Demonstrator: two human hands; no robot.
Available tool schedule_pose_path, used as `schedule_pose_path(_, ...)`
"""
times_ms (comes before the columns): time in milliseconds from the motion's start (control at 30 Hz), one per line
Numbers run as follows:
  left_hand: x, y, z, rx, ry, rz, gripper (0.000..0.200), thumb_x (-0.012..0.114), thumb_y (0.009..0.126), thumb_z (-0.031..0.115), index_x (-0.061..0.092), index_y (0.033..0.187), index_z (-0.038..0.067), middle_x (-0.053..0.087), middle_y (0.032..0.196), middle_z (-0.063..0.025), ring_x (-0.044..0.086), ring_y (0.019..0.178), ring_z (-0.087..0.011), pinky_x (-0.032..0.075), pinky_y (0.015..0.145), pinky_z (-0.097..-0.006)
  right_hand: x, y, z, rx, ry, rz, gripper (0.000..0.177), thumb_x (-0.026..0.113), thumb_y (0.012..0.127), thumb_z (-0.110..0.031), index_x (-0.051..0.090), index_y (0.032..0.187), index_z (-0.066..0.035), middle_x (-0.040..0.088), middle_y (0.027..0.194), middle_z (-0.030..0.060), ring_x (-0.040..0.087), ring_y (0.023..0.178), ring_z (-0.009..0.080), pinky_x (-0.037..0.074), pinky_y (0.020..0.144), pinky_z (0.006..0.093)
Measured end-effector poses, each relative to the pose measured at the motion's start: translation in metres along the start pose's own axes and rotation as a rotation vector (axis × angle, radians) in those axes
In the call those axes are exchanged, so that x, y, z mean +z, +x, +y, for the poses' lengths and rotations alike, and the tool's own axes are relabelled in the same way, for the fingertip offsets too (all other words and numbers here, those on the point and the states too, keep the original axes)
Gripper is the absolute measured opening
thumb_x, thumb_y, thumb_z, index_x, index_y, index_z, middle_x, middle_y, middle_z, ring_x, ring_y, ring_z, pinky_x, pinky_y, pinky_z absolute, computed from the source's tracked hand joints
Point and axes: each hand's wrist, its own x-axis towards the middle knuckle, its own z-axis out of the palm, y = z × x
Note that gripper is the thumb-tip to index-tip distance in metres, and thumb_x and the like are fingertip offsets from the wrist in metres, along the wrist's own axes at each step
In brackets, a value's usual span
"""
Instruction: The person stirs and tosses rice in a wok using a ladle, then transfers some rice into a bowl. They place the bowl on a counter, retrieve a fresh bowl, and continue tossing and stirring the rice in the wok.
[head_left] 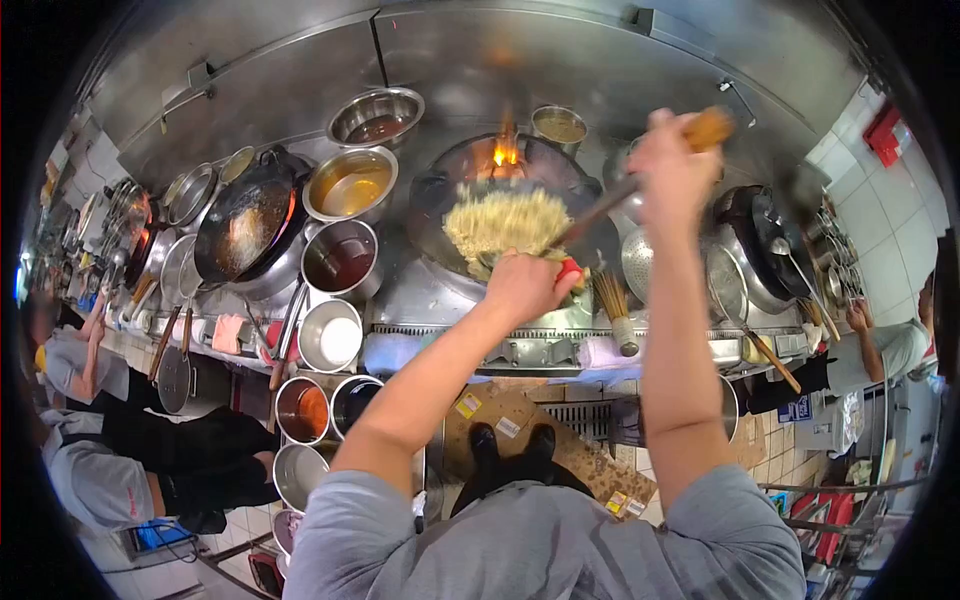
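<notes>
My left hand (525,287) is closed at the near rim of a dark wok (425,215), with something red (569,270) beside the fingers. Pale fried rice or chopped noodles (505,228), blurred by motion, rise in a heap over the wok. Flames (506,152) flare up at its far side. In my right hand (675,175), raised to the right, is a long-handled wok utensil (598,213) with a wooden grip end (710,128). Its shaft slants down to the food, which hides the head.
Metal pots of sauce (340,258) and a bowl of yellow liquid (350,185) stand left. Another wok (245,230) sits farther left. A bamboo brush (613,305) and strainer (638,262) lie right. Co-workers (95,470) stand left, another person (885,345) right.
</notes>
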Motion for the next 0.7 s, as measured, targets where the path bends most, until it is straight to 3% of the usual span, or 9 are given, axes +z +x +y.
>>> schedule_pose_path(100, 0.092, -0.039, 0.000, -0.090, 0.065, 0.234, 0.045, 0.056, 0.093, 0.044, 0.064, 0.062, 0.013, 0.061, 0.054, -0.0094, 0.056, 0.046, -0.0267, 0.042, 0.065, -0.0411, -0.003, -0.020, 0.101, -0.131, 0.120, 0.102, 0.017, 0.057, 0.095, -0.008, 0.042, 0.085, -0.009, 0.048, 0.062, -0.0007, 0.047, 0.045, 0.0108, 0.044, 0.044, 0.0272)
schedule_pose_path(167, 0.119, -0.087, 0.008, -0.073, 0.025, 0.162, 0.045, 0.054, 0.094, 0.044, 0.066, 0.064, 0.012, 0.062, 0.055, -0.0100, 0.061, 0.051, -0.0264, 0.044, 0.068, -0.0416, -0.015, -0.027, 0.080, -0.125, 0.167, 0.071, 0.017, 0.057, 0.095, -0.008, 0.042, 0.086, -0.009, 0.048, 0.061, -0.0004, 0.047, 0.045, 0.0105, 0.043, 0.044, 0.0269)
schedule_pose_path(233, 0.072, -0.106, 0.034, -0.060, -0.034, -0.348, 0.050, 0.043, 0.098, 0.048, 0.070, 0.072, 0.014, 0.063, 0.059, -0.0094, 0.063, 0.057, -0.0263, 0.042, 0.072, -0.0427, -0.026, -0.025, 0.032, -0.106, 0.206, 0.033, 0.017, 0.057, 0.095, -0.008, 0.042, 0.086, -0.008, 0.048, 0.061, -0.0001, 0.047, 0.045, 0.0101, 0.042, 0.043, 0.0265)
schedule_pose_path(267, 0.040, -0.079, 0.036, 0.057, -0.069, 0.061, 0.052, 0.041, 0.099, 0.048, 0.071, 0.075, 0.013, 0.064, 0.060, -0.0110, 0.065, 0.062, -0.0272, 0.043, 0.075, -0.0449, -0.030, -0.011, -0.008, -0.058, 0.105, -0.068, 0.019, 0.056, 0.095, -0.008, 0.041, 0.085, -0.009, 0.046, 0.059, -0.0002, 0.046, 0.045, 0.0101, 0.043, 0.044, 0.0274)
schedule_pose_path(300, -0.014, -0.046, 0.036, -0.021, 0.016, -0.248, 0.049, 0.044, 0.098, 0.047, 0.070, 0.074, 0.012, 0.064, 0.060, -0.0109, 0.064, 0.058, -0.0268, 0.043, 0.074, -0.0447, -0.033, -0.007, -0.028, 0.005, -0.003, -0.167, 0.020, 0.055, 0.096, -0.008, 0.039, 0.085, -0.010, 0.044, 0.057, -0.0004, 0.044, 0.045, 0.0101, 0.044, 0.046, 0.0283)
schedule_pose_path(433, 0.061, -0.008, -0.005, 0.003, -0.013, 0.135, 0.044, 0.051, 0.095, 0.046, 0.065, 0.071, 0.012, 0.058, 0.053, -0.0095, 0.057, 0.047, -0.0289, 0.044, 0.070, -0.0431, 0.000, -0.019, 0.029, -0.069, -0.070, 0.070, 0.018, 0.056, 0.096, -0.008, 0.041, 0.086, -0.010, 0.044, 0.061, 0.0001, 0.045, 0.044, 0.0109, 0.043, 0.044, 0.0275)
schedule_pose_path(467, 0.085, -0.018, -0.004, -0.056, 0.054, 0.196, 0.045, 0.050, 0.096, 0.046, 0.064, 0.070, 0.013, 0.057, 0.052, -0.0082, 0.055, 0.045, -0.0276, 0.043, 0.070, -0.0429, -0.007, -0.023, 0.079, -0.086, 0.210, 0.054, 0.019, 0.057, 0.094, -0.006, 0.040, 0.087, -0.008, 0.048, 0.060, 0.0018, 0.050, 0.047, 0.0114, 0.041, 0.043, 0.0261)
schedule_pose_path(633, 0.064, -0.108, 0.044, -0.093, -0.118, -0.395, 0.044, 0.046, 0.098, 0.044, 0.068, 0.075, 0.013, 0.065, 0.062, -0.0087, 0.064, 0.054, -0.0276, 0.044, 0.075, -0.0453, -0.047, -0.027, 0.041, 0.039, 0.228, -0.074, 0.021, 0.055, 0.095, -0.002, 0.037, 0.087, -0.011, 0.045, 0.063, 0.0005, 0.044, 0.046, 0.0100, 0.042, 0.046, 0.0265)
schedule_pose_path(700, 0.032, -0.085, 0.046, 0.100, -0.221, 0.212, 0.041, 0.049, 0.097, 0.043, 0.069, 0.077, 0.014, 0.066, 0.064, -0.0090, 0.063, 0.054, -0.0299, 0.045, 0.073, -0.0450, -0.042, -0.022, -0.016, 0.151, 0.014, -0.059, 0.022, 0.056, 0.095, -0.004, 0.037, 0.086, -0.011, 0.043, 0.061, -0.0011, 0.041, 0.045, 0.0089, 0.042, 0.048, 0.0269)
